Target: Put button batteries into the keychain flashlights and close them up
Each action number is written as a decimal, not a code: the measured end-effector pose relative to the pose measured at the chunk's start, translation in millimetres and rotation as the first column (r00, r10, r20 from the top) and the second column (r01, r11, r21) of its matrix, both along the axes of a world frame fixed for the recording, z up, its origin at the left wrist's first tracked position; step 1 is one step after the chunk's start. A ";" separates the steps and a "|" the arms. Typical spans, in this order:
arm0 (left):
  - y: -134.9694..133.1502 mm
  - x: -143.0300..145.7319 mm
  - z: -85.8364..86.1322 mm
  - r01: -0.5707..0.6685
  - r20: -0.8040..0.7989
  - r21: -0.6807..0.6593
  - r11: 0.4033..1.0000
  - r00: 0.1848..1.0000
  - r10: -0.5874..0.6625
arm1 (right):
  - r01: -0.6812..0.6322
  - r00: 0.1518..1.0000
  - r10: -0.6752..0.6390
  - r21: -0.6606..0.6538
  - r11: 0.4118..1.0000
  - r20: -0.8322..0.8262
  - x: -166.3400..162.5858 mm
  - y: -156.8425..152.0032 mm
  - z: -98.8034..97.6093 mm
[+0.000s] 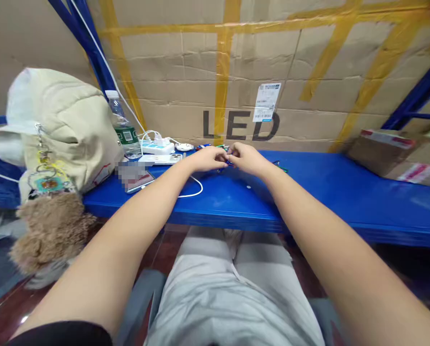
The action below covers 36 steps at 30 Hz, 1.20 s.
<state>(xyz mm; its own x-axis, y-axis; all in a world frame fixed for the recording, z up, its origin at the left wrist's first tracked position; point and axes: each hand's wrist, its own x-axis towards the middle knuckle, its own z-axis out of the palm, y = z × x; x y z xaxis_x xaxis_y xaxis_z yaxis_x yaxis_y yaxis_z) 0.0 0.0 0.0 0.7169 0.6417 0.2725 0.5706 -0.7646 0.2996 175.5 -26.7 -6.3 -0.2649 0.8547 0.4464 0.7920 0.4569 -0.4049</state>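
My left hand [208, 159] and my right hand [248, 159] meet over the far middle of the blue table [229, 204]. Both are closed, fingertips pinched together almost touching. Between and below them shows a bit of something small and dark blue with some red, too small to name. Just behind the hands lie several thin, colourful pieces [221, 146] in green, blue and red, partly hidden by the fingers. More thin dark and green pieces [282, 168] lie beside my right wrist.
At left sit a cream bag [69, 110] with a brown plush charm [51, 230], a water bottle [125, 129], a power strip [158, 146] and phones [162, 159]. A white cable [196, 193] curls near my left forearm. Cardboard boxes [398, 151] stand right; taped cardboard [186, 62] rises behind.
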 end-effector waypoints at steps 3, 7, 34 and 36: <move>0.4 -0.2 -0.4 -0.002 -0.003 0.013 1.000 1.000 0.002 | 0.002 1.000 -0.002 -0.001 1.000 -0.002 0.6 -0.6 -0.8; -0.2 -0.4 -0.6 -0.001 0.006 -0.007 1.000 1.000 0.001 | -0.004 1.000 0.003 -0.035 0.999 -0.026 1.2 -1.6 -1.8; 0.6 -1.1 0.2 0.022 -0.070 -0.006 1.000 0.997 -0.022 | 0.002 0.998 0.004 -0.094 0.996 0.065 -1.7 -12.3 3.0; 0.1 -0.8 0.8 0.024 -0.073 -0.008 1.000 0.997 -0.025 | -0.004 0.997 0.010 -0.090 0.996 0.073 -1.5 -13.3 3.7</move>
<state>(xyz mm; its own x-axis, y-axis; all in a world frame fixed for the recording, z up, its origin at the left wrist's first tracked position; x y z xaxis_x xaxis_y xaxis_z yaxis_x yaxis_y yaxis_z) -0.8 0.1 0.8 0.7503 0.6252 0.2148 0.5719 -0.7769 0.2633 174.0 -40.0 -2.7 -0.3000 0.8884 0.3475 0.8179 0.4270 -0.3856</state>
